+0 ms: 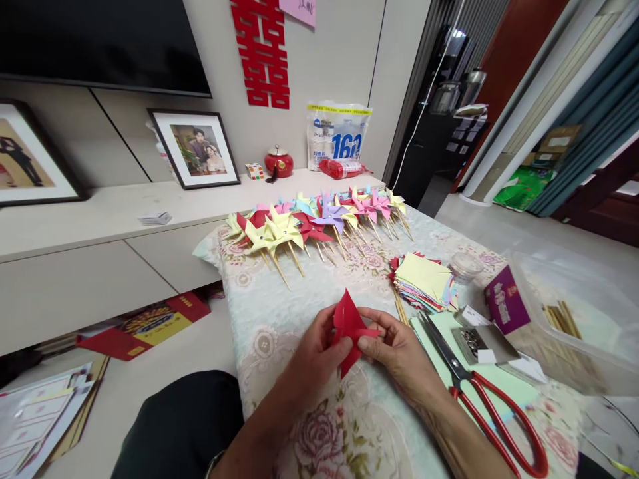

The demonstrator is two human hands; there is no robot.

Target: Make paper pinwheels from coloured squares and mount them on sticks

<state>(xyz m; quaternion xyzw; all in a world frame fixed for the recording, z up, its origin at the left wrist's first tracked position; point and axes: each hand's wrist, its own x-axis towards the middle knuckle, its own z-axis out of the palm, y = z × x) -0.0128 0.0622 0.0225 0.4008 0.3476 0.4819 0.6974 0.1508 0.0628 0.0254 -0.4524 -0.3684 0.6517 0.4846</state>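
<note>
Between my two hands is a red paper pinwheel, partly folded, with one point sticking up and another hanging down. My left hand grips it from the left, thumb pressed near its middle. From the right, my right hand pinches a corner of the same paper between thumb and fingers. No stick shows on this piece. Just right of my hands lie a stack of cut coloured paper and a pair of red-handled scissors on pale green sheets. A small open box of metal pins sits beside the scissors.
Finished pinwheels on sticks line the far side of the flowered tablecloth. At right stand a clear plastic bin with wooden sticks and a round clear container. Behind is a cabinet with framed photos and a red jar.
</note>
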